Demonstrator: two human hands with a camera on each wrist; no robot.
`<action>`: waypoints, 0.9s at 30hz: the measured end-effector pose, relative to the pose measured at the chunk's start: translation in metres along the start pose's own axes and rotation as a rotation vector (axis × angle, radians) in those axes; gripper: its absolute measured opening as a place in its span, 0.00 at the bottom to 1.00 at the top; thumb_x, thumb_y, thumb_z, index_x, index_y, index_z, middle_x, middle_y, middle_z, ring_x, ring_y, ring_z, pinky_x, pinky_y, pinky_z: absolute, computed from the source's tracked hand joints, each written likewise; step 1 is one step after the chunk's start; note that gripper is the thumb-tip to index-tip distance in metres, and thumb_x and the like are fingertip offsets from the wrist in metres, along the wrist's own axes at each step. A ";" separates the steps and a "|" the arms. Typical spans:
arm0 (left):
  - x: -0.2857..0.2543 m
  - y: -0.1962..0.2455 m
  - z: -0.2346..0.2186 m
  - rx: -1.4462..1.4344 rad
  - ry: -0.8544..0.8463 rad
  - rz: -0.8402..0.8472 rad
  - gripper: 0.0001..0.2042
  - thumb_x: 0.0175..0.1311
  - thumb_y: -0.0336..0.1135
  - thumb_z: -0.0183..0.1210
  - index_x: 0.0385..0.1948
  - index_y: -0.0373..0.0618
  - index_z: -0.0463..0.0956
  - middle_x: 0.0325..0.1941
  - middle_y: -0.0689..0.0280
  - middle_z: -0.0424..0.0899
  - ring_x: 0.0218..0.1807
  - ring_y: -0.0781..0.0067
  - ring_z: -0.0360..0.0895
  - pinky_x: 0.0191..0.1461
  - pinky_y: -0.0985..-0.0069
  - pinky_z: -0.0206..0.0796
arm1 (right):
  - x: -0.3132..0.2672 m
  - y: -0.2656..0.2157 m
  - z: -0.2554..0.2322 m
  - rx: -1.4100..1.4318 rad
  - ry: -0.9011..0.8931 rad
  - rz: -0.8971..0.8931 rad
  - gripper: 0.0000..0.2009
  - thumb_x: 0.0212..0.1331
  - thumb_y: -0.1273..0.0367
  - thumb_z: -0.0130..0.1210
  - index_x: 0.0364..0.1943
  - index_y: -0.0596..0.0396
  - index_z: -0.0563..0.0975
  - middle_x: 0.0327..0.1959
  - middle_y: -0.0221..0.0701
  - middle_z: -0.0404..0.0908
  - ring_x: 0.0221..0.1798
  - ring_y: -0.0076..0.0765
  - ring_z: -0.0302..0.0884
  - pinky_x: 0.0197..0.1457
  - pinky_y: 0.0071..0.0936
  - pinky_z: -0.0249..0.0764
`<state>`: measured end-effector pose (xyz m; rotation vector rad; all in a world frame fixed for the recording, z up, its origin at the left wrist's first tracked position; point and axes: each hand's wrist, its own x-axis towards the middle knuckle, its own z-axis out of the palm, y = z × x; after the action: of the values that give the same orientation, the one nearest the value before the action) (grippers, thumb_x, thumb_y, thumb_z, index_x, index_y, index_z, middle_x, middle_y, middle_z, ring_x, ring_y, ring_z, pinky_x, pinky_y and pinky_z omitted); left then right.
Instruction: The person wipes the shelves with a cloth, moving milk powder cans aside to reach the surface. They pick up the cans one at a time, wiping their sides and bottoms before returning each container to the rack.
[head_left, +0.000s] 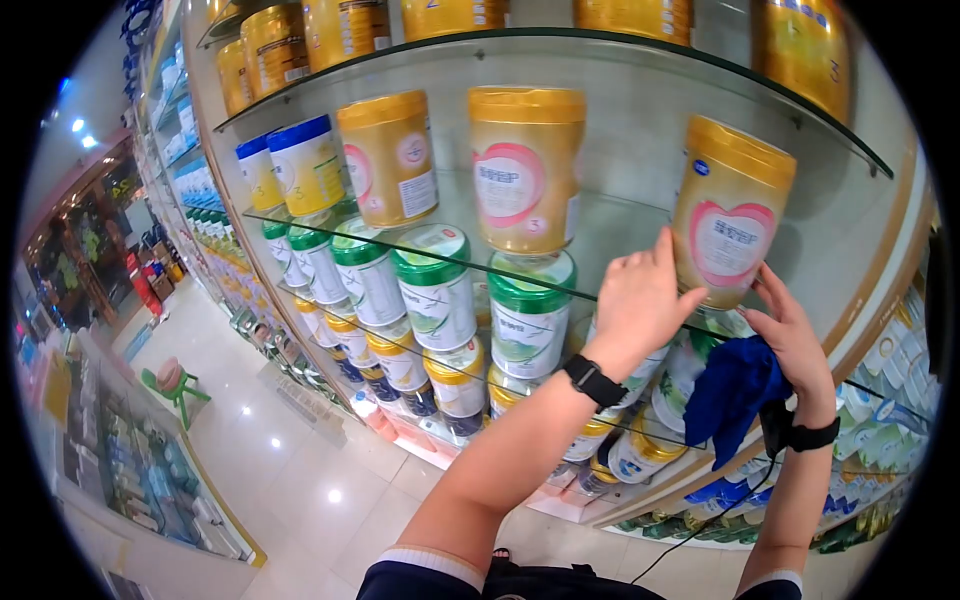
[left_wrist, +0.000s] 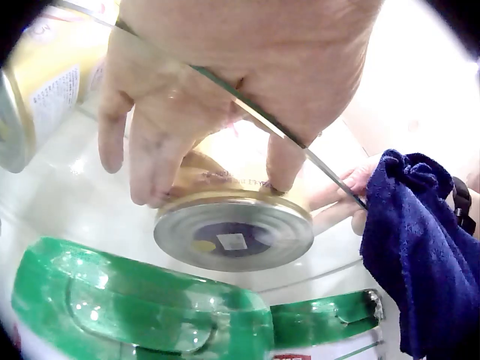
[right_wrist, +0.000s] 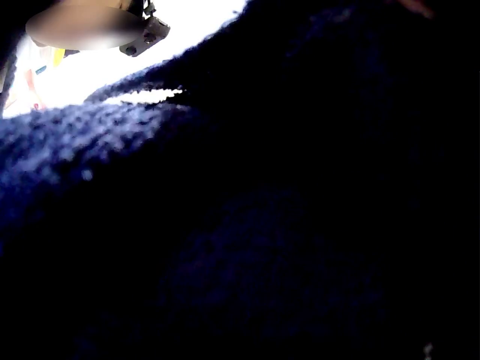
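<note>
Can [head_left: 730, 215] held by part-closed left grip [head_left: 642, 305] and right grip [head_left: 798, 345]; blue cloth [head_left: 738, 395] hung alongside, green-lidded tins [head_left: 435, 285] stacked under shelf [head_left: 468, 263].

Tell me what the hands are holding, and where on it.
A gold can, low down on its sides: left hand on one side, right hand on the other. A blue cloth hangs at the right hand; its hold is hidden.

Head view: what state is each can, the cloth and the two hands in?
Held gold can: lid on, gripped low
Left hand: curled round the can's left side
Right hand: fingers and thumb at its lower right edge
Blue cloth: bunched, hanging below the right hand
Green-lidded cans: closed, upright
Blue-lidded cans: closed, upright
</note>
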<state>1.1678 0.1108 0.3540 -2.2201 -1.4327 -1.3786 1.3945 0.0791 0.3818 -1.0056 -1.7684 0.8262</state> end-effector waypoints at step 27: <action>-0.002 0.002 0.000 0.046 -0.024 0.075 0.38 0.58 0.51 0.62 0.61 0.26 0.61 0.45 0.52 0.82 0.48 0.58 0.80 0.57 0.64 0.66 | -0.011 -0.027 0.020 -0.224 0.160 0.099 0.33 0.62 0.76 0.50 0.72 0.58 0.54 0.71 0.37 0.61 0.74 0.34 0.55 0.67 0.27 0.62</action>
<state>1.1691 0.1084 0.3526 -2.2449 -1.3592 -1.2867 1.3713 0.0558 0.3932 -1.2791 -1.7100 0.5977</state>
